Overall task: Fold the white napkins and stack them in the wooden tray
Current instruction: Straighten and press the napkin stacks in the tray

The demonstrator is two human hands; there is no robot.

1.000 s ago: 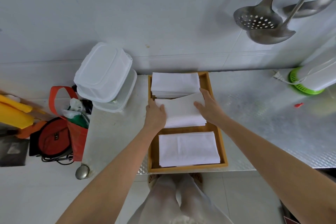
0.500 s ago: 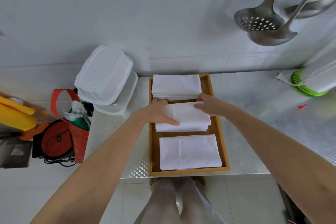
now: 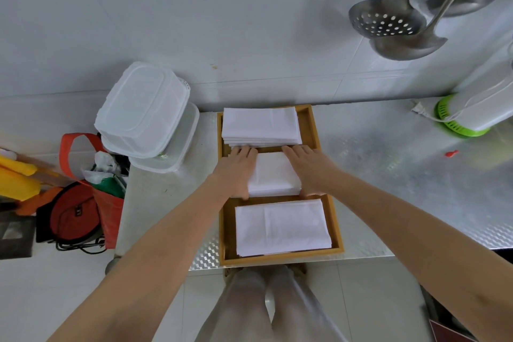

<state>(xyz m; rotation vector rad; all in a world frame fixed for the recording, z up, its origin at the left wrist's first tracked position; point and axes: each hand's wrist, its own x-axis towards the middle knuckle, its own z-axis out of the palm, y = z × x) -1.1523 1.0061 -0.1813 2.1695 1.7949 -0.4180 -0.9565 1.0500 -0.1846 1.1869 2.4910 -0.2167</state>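
Two flat hands (image 3: 239,168) (image 3: 311,168) on middle of three napkin stacks (image 3: 273,175), one tray (image 3: 334,219).

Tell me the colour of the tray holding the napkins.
Light honey-brown wood tray, in the head view.

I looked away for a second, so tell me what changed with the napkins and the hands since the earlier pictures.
The middle napkin pile, loose and skewed a second ago, now lies squared in the wooden tray. The left hand and right hand moved to its two ends and press flat on it. The far stack and near stack stayed put.
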